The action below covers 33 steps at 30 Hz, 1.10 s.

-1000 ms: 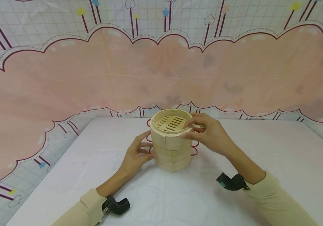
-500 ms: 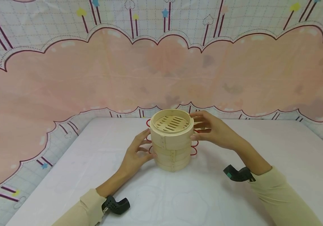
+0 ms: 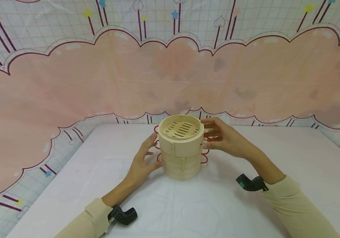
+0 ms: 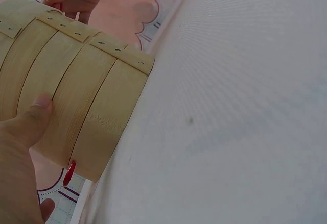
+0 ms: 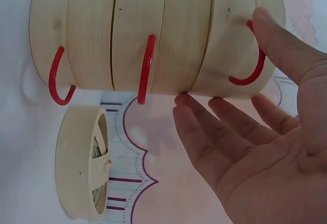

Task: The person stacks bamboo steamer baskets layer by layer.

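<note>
A stack of three bamboo steamer baskets [image 3: 181, 158] with red loop handles stands upright on the table, its slotted floor showing in the open top. My left hand [image 3: 141, 160] grips its left side, thumb on the front wall and index finger along the upper side. In the left wrist view that thumb [image 4: 38, 114] presses on the bamboo wall. My right hand [image 3: 229, 138] holds the top basket at its right side, thumb in front by a red handle [image 5: 250, 63] and fingers behind. In the right wrist view its fingertips [image 5: 186, 101] lie right at the wall's edge.
Beyond the stack, in the right wrist view, a round bamboo piece [image 5: 76, 163] with crossed slats lies on the white tabletop [image 3: 181, 211]. A patterned cloth backdrop [image 3: 170, 76] hangs behind the table. Each wrist wears a black camera mount [image 3: 123, 215].
My right hand has moved off the top rim and outward to the basket's right side. The left index finger has straightened and risen slightly. The stack stays in place.
</note>
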Motion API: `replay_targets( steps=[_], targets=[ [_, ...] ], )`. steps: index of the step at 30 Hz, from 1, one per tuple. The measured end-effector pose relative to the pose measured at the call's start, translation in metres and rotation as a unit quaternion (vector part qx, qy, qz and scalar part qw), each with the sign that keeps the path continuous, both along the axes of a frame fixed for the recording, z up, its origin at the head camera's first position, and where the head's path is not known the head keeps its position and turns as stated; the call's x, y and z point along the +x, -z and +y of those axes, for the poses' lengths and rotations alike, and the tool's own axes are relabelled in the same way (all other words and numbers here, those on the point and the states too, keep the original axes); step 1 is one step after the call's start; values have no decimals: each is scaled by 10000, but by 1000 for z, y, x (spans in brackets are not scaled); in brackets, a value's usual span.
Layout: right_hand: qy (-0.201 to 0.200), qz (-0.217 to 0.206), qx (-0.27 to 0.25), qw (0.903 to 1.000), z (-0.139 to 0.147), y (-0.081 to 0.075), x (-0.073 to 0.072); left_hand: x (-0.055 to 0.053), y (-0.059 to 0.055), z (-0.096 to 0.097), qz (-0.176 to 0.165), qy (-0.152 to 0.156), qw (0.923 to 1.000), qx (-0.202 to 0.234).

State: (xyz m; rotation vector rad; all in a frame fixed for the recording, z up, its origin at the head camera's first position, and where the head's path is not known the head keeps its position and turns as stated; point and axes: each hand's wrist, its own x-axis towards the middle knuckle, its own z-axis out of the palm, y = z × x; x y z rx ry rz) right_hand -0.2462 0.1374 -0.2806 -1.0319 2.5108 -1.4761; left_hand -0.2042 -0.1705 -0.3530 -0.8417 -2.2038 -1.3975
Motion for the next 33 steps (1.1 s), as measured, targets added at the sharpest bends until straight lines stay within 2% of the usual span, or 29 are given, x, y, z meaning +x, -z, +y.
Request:
replay_targets(
  steps=[11,21,28,33],
  targets=[
    [-128,77,17,9999,3,1,-2,5,-2,1,-141,-53,9999,49],
    [-196,67,-46,9998,4,3,-1,3,0,2,-99,66,9999,23],
    [-232,102,-37,9997,5,4,-1,6,0,2,-223,105,9997,84],
    [-227,151,-5,9996,6,4,0,8,0,2,-153,100,9998,70]
  ],
)
